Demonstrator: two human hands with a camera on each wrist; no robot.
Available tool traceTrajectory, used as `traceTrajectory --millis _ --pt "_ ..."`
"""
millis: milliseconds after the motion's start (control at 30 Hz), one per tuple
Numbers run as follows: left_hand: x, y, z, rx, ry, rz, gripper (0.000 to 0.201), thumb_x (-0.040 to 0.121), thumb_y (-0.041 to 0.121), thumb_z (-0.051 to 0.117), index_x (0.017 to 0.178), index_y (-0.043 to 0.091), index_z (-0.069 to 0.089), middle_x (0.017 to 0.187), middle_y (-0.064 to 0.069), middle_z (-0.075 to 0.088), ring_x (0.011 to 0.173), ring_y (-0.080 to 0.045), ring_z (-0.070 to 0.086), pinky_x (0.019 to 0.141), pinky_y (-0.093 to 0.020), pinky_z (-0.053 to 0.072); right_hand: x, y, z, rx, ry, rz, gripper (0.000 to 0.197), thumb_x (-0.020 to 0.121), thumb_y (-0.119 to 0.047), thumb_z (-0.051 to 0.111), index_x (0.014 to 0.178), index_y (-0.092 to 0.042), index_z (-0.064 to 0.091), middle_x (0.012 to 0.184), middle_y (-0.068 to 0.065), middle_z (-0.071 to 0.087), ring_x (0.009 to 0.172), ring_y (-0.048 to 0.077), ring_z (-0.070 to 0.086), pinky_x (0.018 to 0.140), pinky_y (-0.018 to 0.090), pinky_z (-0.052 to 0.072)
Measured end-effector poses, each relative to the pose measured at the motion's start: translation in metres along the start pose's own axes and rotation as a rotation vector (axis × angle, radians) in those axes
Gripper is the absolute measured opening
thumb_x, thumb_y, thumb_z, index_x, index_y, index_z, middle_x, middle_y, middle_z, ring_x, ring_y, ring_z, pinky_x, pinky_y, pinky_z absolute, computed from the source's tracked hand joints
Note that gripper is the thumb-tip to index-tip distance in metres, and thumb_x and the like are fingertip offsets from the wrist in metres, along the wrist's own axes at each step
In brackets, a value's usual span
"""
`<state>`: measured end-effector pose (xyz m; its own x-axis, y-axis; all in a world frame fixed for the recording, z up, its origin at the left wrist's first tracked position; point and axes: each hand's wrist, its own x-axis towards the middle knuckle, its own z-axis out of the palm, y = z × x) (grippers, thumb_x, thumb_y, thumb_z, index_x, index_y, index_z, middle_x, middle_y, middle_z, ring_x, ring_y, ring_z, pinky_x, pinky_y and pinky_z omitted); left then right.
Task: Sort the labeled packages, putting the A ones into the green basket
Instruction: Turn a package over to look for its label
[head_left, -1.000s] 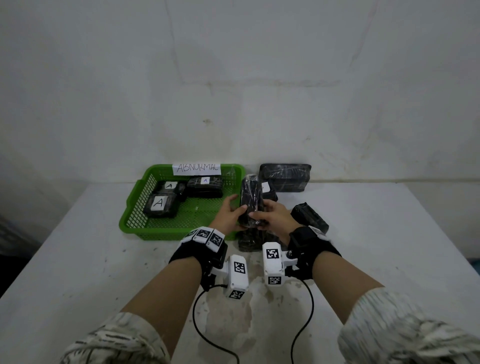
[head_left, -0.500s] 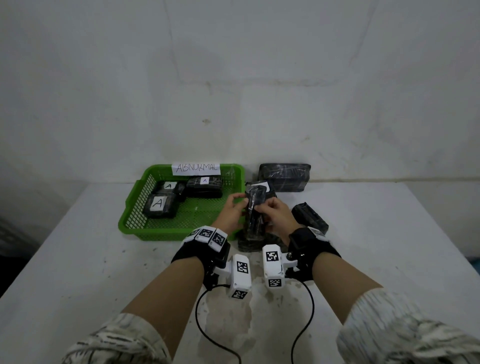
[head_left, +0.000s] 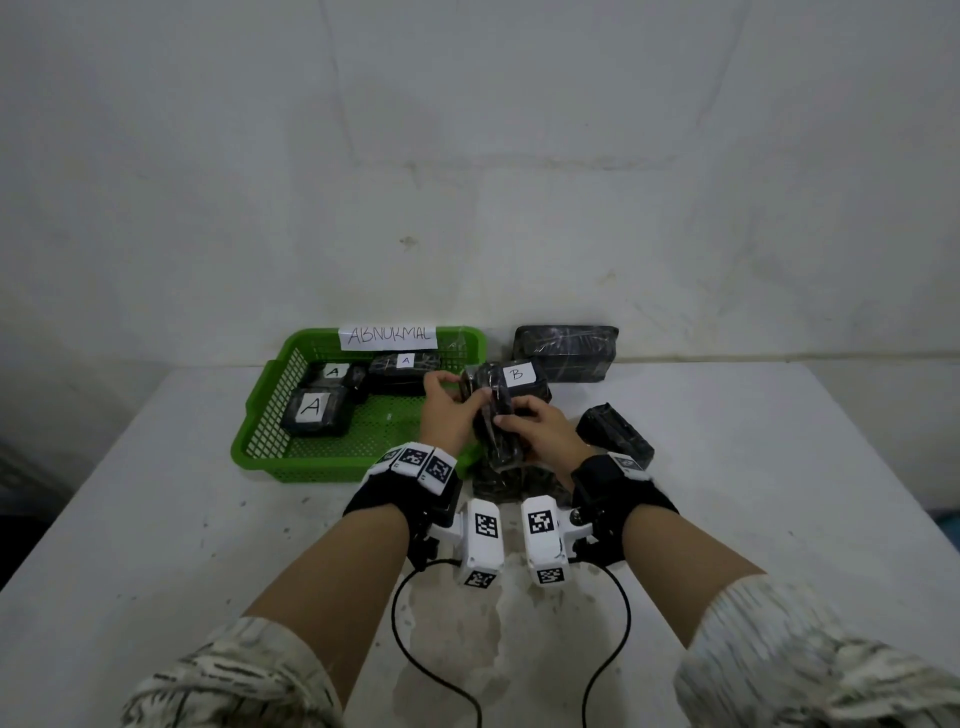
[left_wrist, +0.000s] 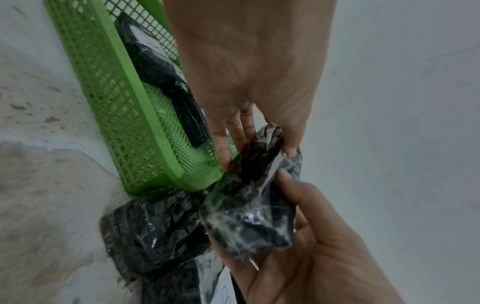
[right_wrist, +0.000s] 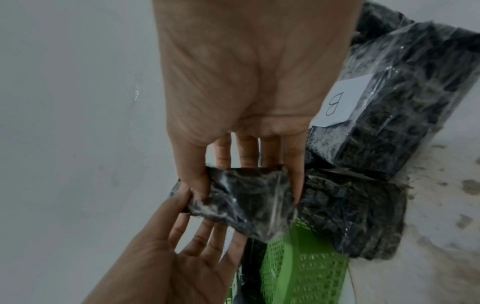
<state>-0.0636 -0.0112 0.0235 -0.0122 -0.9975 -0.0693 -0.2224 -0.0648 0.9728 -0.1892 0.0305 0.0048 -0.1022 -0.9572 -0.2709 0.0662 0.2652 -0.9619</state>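
Both hands hold one black plastic-wrapped package (head_left: 493, 434) on end just right of the green basket (head_left: 270, 410). My left hand (head_left: 457, 395) pinches its far end between thumb and fingers. My right hand (head_left: 511, 415) grips its near side, thumb and fingers curled round it (right_wrist: 246, 201). No label shows on the held package. Three black packages lie in the basket, each labelled A (head_left: 311, 408). Right behind the held one lies a package labelled B (head_left: 519, 376).
An unlabelled black package (head_left: 566, 353) leans at the wall, another (head_left: 615, 436) lies to the right of my right hand, and one (head_left: 493, 486) lies on the table under the hands. The basket's far rim carries a paper sign (head_left: 389, 335).
The hands have turned the held package and brought it slightly lower. The B label on the package behind it, half covered before, now shows fully.
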Motion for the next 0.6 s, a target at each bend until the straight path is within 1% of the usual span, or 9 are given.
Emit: traceTrajectory --millis 100,167,233,300,400,467,533,567,600 --pt "-0.003 0.001 -0.001 -0.077 -0.150 -0.089 0.045 0.087 0.012 0.064 0.122 0.011 0.036 0.083 0.001 0.049 0.073 -0.010 0.052 0.059 -0.016 0.045 -0.001 -0.001 0.000 0.001 0.050 -0.006 0.020 0.089 -0.005 0.061 0.108 -0.003 0.056 0.089 0.013 0.065 0.092 0.035 0.063 0.084 0.063 0.050" --pt "-0.007 -0.001 -0.001 -0.081 -0.284 -0.161 0.057 0.088 0.009 0.062 0.134 0.016 0.031 0.086 -0.002 0.050 0.083 -0.017 0.056 0.066 -0.032 0.052 -0.001 -0.001 -0.001 0.003 0.095 -0.019 0.017 0.090 -0.005 0.060 0.107 -0.003 0.056 0.098 0.018 0.065 0.099 0.039 0.063 0.088 0.062 0.049" --pt "-0.008 -0.004 -0.001 -0.053 -0.341 -0.189 0.063 0.088 0.007 0.061 0.139 0.020 0.027 0.090 -0.004 0.051 0.096 -0.024 0.055 0.066 -0.039 0.053 -0.002 -0.001 -0.002 0.004 0.100 -0.012 0.018 0.090 -0.007 0.061 0.107 -0.004 0.058 0.108 0.022 0.064 0.106 0.039 0.062 0.091 0.059 0.049" --pt "-0.006 -0.005 -0.001 -0.036 -0.341 -0.184 0.064 0.088 0.005 0.059 0.141 0.019 0.027 0.095 -0.008 0.052 0.099 -0.025 0.054 0.061 -0.033 0.052 -0.005 -0.001 -0.003 0.030 0.055 0.030 0.023 0.090 -0.009 0.062 0.113 -0.006 0.058 0.116 0.021 0.064 0.106 0.036 0.062 0.088 0.054 0.053" --pt "-0.004 -0.005 -0.002 -0.017 -0.299 -0.173 0.063 0.089 0.002 0.055 0.144 0.018 0.027 0.109 -0.018 0.052 0.100 -0.027 0.054 0.059 -0.027 0.051 -0.010 -0.005 -0.003 0.096 -0.046 0.088 0.036 0.090 -0.006 0.060 0.125 -0.012 0.054 0.110 0.012 0.064 0.104 0.030 0.061 0.075 0.040 0.057" --pt "-0.004 -0.006 -0.002 -0.008 -0.283 -0.161 0.062 0.089 0.002 0.055 0.142 0.022 0.029 0.118 -0.019 0.052 0.105 -0.031 0.056 0.067 -0.036 0.054 -0.010 -0.006 -0.004 0.092 -0.071 0.073 0.044 0.088 -0.004 0.063 0.130 -0.013 0.052 0.106 0.008 0.064 0.103 0.029 0.060 0.077 0.040 0.054" --pt "-0.002 -0.010 -0.002 0.063 -0.216 -0.110 0.057 0.085 0.003 0.060 0.129 0.032 0.037 0.118 -0.019 0.050 0.104 -0.036 0.056 0.079 -0.049 0.054 -0.009 -0.006 -0.005 0.051 -0.065 0.053 0.049 0.086 -0.011 0.068 0.131 -0.017 0.050 0.107 0.004 0.063 0.105 0.027 0.060 0.082 0.043 0.051" --pt "0.001 -0.013 -0.002 0.099 -0.189 -0.082 0.053 0.083 0.003 0.062 0.119 0.035 0.040 0.114 -0.021 0.051 0.097 -0.037 0.058 0.078 -0.051 0.054 -0.008 -0.005 -0.005 0.043 -0.047 0.052 0.047 0.087 -0.016 0.068 0.130 -0.020 0.048 0.107 0.001 0.062 0.103 0.024 0.060 0.081 0.043 0.050" --pt "0.004 -0.016 -0.003 0.121 -0.180 -0.056 0.049 0.081 0.001 0.063 0.109 0.035 0.042 0.105 -0.022 0.055 0.087 -0.037 0.060 0.072 -0.049 0.054 -0.007 -0.004 -0.006 0.053 -0.023 0.058 0.044 0.089 -0.023 0.065 0.129 -0.024 0.046 0.106 -0.002 0.061 0.099 0.020 0.059 0.080 0.041 0.050"
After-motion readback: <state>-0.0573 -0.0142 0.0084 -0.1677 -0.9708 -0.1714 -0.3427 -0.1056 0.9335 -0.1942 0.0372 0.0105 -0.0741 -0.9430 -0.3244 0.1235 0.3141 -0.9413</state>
